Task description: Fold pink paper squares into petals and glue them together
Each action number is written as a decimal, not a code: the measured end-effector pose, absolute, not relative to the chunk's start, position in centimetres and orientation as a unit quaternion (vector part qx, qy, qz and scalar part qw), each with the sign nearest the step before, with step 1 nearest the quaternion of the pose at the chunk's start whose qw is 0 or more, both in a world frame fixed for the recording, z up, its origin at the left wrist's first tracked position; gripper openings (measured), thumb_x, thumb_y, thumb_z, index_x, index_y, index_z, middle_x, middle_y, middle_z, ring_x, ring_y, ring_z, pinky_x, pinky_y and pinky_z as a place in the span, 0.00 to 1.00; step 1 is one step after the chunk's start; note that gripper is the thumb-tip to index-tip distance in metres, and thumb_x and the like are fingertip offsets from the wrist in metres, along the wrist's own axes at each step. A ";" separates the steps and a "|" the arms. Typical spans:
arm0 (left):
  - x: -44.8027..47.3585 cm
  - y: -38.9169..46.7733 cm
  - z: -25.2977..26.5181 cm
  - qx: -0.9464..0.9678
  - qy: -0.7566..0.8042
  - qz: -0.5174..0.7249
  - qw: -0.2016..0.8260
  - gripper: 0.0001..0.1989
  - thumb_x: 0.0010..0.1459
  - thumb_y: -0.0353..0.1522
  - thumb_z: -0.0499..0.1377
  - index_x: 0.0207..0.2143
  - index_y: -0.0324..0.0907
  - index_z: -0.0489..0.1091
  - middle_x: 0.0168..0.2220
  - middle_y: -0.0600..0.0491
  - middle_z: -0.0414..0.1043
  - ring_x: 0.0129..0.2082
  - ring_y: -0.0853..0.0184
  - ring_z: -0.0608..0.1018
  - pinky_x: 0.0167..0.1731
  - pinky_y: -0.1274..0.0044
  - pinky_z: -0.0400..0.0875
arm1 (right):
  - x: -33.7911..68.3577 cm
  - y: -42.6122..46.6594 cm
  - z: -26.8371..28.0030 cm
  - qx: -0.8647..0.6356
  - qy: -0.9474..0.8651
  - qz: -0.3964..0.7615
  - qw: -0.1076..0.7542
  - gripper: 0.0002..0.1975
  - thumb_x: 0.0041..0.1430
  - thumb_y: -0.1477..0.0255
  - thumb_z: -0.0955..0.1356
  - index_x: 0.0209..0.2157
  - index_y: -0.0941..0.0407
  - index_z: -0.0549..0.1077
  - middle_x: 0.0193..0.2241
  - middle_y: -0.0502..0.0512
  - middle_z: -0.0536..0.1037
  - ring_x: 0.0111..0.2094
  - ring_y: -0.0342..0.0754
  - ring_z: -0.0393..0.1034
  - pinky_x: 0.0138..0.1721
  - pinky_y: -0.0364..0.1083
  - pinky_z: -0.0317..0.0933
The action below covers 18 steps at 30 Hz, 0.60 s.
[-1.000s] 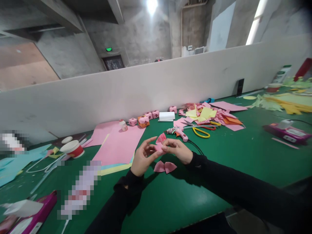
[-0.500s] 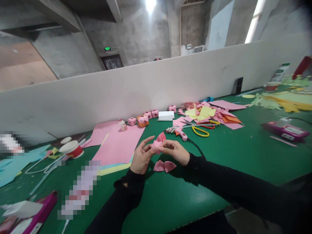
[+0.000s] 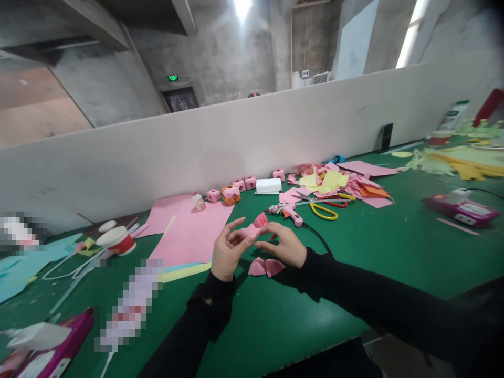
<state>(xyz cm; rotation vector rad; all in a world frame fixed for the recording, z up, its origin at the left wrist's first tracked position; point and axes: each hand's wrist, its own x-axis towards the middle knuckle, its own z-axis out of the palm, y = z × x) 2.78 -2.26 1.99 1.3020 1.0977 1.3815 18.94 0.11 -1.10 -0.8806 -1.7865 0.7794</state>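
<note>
My left hand (image 3: pixel 227 251) pinches a small folded pink paper piece (image 3: pixel 249 231) between thumb and fingers, above the green table. Against the right edge of that piece rests the index finger of my right hand (image 3: pixel 284 243), while its thumb stands apart below. Another curved pink paper part (image 3: pixel 260 220) shows just behind the piece; whether it is joined cannot be seen. Two folded pink paper petals (image 3: pixel 266 267) lie on the table under my hands. A pink glue gun (image 3: pixel 292 214) with a black cord lies behind my right hand.
Yellow-handled scissors (image 3: pixel 323 211) lie by a heap of pink and yellow paper scraps (image 3: pixel 334 181). Pink paper sheets (image 3: pixel 192 233) lie left, with several pink paper cubes (image 3: pixel 213 196) behind. A paper cup (image 3: pixel 116 241) tilts at left. A white partition (image 3: pixel 236 142) bounds the table.
My right thumb has come off the pink paper piece and dropped a little, opening a gap to the index finger. My left hand still holds the piece, now turned slightly and shifted left.
</note>
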 end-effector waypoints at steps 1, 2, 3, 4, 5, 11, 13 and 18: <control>2.8 -2.3 2.0 0.545 0.452 0.557 0.433 0.30 0.41 0.32 0.68 0.49 0.39 0.66 0.25 0.59 0.68 0.27 0.74 0.72 0.31 0.80 0.69 | 19.0 0.0 -0.9 -0.363 -0.740 0.272 0.496 0.11 0.54 0.69 0.69 0.40 0.56 0.74 0.38 0.57 0.76 0.39 0.50 0.68 0.36 0.47 0.63; 2.8 -2.4 2.1 0.557 0.458 0.555 0.415 0.30 0.41 0.33 0.68 0.49 0.39 0.65 0.25 0.58 0.68 0.27 0.73 0.72 0.31 0.80 0.69 | 19.1 -0.2 -0.7 -0.361 -0.743 0.228 0.515 0.12 0.56 0.71 0.67 0.43 0.55 0.73 0.39 0.57 0.75 0.41 0.50 0.68 0.39 0.48 0.64; 2.8 -2.5 2.1 0.565 0.460 0.555 0.402 0.30 0.42 0.33 0.67 0.50 0.39 0.65 0.26 0.58 0.68 0.27 0.73 0.72 0.32 0.79 0.69 | 19.2 -0.4 -0.5 -0.354 -0.745 0.190 0.532 0.13 0.57 0.73 0.65 0.45 0.55 0.72 0.40 0.57 0.75 0.42 0.50 0.67 0.43 0.50 0.63; 2.9 -2.5 2.1 0.569 0.460 0.556 0.394 0.31 0.43 0.33 0.67 0.50 0.39 0.65 0.26 0.58 0.69 0.28 0.73 0.72 0.32 0.79 0.69 | 19.3 -0.6 -0.3 -0.343 -0.750 0.153 0.545 0.14 0.59 0.74 0.64 0.46 0.54 0.72 0.40 0.57 0.74 0.44 0.50 0.66 0.46 0.51 0.62; 2.9 -2.5 2.1 0.572 0.459 0.557 0.391 0.31 0.43 0.33 0.67 0.51 0.39 0.64 0.26 0.58 0.69 0.28 0.73 0.72 0.33 0.79 0.69 | 19.3 -0.8 -0.1 -0.330 -0.756 0.123 0.552 0.14 0.59 0.74 0.63 0.46 0.53 0.72 0.40 0.57 0.74 0.44 0.50 0.66 0.47 0.52 0.61; 3.0 -2.5 2.0 0.587 0.454 0.552 0.380 0.31 0.44 0.33 0.67 0.52 0.40 0.65 0.26 0.58 0.69 0.28 0.72 0.73 0.33 0.78 0.70 | 19.3 -0.8 -0.4 -0.296 -0.790 0.058 0.534 0.16 0.60 0.72 0.64 0.49 0.50 0.71 0.41 0.57 0.72 0.43 0.50 0.65 0.46 0.53 0.62; 3.0 -2.6 2.1 0.592 0.461 0.547 0.372 0.30 0.44 0.34 0.67 0.51 0.40 0.65 0.26 0.58 0.69 0.27 0.72 0.73 0.33 0.78 0.69 | 19.3 -0.8 -0.6 -0.296 -0.793 0.053 0.529 0.16 0.60 0.72 0.64 0.50 0.51 0.70 0.41 0.58 0.72 0.43 0.50 0.64 0.46 0.53 0.62; 3.2 -2.8 2.4 0.619 0.472 0.529 0.338 0.27 0.46 0.34 0.65 0.50 0.41 0.67 0.24 0.58 0.68 0.27 0.72 0.72 0.33 0.79 0.70 | 19.4 -0.8 -0.4 -0.296 -0.804 0.046 0.514 0.16 0.60 0.72 0.63 0.49 0.56 0.71 0.40 0.60 0.73 0.43 0.51 0.63 0.47 0.53 0.61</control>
